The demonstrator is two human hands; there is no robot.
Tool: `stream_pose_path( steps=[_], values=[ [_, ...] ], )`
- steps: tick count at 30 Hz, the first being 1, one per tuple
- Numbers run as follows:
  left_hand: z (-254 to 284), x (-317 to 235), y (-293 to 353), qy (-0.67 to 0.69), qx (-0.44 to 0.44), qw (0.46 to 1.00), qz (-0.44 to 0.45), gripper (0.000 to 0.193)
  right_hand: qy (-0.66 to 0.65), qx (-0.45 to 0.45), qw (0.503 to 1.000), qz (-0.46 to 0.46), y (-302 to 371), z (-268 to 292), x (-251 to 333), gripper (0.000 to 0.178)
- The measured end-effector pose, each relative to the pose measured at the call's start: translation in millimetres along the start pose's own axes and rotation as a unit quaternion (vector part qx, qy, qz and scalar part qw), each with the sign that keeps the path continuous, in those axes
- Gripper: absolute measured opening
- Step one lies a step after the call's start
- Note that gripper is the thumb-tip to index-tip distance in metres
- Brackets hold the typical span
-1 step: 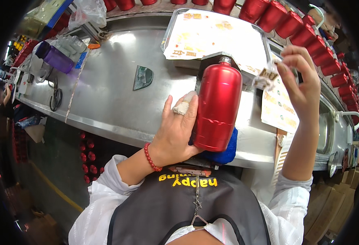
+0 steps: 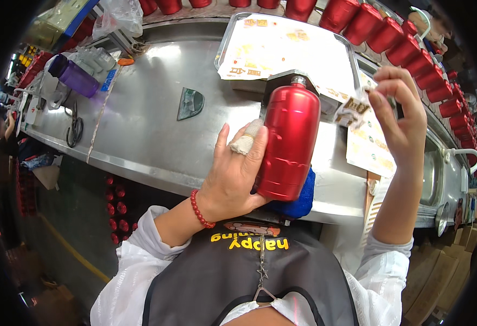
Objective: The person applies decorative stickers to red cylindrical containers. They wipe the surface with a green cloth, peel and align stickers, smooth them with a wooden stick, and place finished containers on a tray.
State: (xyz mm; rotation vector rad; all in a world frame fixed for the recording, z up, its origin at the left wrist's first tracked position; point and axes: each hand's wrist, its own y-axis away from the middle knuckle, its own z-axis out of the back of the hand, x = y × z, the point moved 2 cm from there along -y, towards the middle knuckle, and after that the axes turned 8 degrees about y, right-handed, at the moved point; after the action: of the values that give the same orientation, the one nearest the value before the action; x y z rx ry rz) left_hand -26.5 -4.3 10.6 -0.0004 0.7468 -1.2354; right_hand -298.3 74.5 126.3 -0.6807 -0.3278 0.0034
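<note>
A glossy red bottle (image 2: 290, 144) with a short silvery neck leans at a slant, its neck end on a dark stand (image 2: 273, 81) and its base end by a blue cloth (image 2: 303, 198). My left hand (image 2: 233, 176) grips it along its left side, thumb low by the base. One finger wears a whitish wrap. Right of the bottle, my right hand (image 2: 404, 108) is raised, pinching a small decal (image 2: 352, 111) with gold-brown print between thumb and forefinger. The decal hangs apart from the bottle. White printed sheets (image 2: 298, 46) lie in a metal tray (image 2: 223, 49) beyond.
A dark translucent scraper-like piece (image 2: 190, 104) lies on the steel bench (image 2: 140, 108). Scissors (image 2: 74, 127) and a purple bottle (image 2: 75, 76) are at the left. Several red bottles (image 2: 339, 13) line the far and right edges. A sink (image 2: 433, 174) is at the right.
My left hand's wrapped finger has shifted slightly, and the red bottle has turned a little. The decal in my right hand has tilted, its print now facing me more plainly.
</note>
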Motion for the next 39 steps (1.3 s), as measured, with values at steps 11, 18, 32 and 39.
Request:
stream_pose_path(
  steps=[11, 18, 32, 39],
  values=[
    [-2, -2, -11, 0.071, -0.039, 0.996, -0.042, 0.135, -0.160, 0.015, 0.987, -0.008, 15, 5, 51, 0.012],
    [-2, 13, -13, 0.290, 0.011, 0.957, -0.001, 0.114, -0.243, 0.064, 0.958, -0.137, 26, -72, 19, 0.014],
    [-25, 8, -48, 0.667, -0.089, 0.719, 0.172, 0.098, -0.209, 0.033, 0.973, -0.093, 19, -87, 12, 0.015],
    [-30, 15, -46, 0.596, -0.072, 0.787, 0.141, 0.095, -0.211, 0.034, 0.973, -0.091, 18, -86, 12, 0.015]
  ],
)
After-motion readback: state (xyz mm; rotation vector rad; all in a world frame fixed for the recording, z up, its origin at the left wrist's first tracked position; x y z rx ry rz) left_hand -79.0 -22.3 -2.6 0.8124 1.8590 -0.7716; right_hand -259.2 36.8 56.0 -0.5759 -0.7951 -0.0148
